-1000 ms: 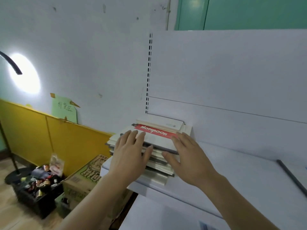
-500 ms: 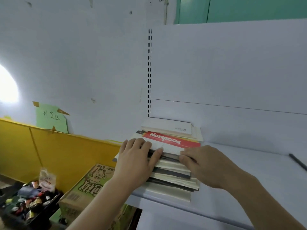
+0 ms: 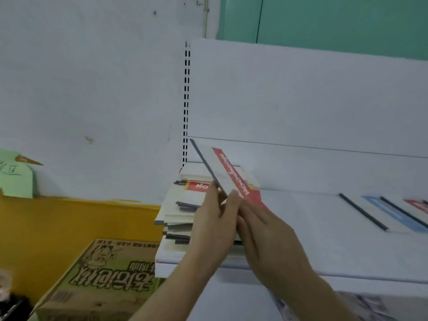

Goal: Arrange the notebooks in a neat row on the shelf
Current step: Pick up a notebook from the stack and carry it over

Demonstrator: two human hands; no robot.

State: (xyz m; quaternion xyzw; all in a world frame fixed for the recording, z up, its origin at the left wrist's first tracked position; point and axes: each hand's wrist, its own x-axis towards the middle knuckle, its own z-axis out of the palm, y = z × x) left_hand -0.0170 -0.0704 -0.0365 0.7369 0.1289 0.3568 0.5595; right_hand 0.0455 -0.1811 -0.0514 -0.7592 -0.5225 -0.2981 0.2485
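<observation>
Both hands (image 3: 214, 224) (image 3: 268, 237) now grip top notebook (image 3: 228, 174) | lifted, tilted off stack (image 3: 178, 218)

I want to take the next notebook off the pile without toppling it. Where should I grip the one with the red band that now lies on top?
Probably by its free right edge, coming from the right. The next red-band notebook lies flat on the stack, bound spine to the left, so fingers can likely slip under the open side; both hands are busy with the lifted notebook.
</observation>
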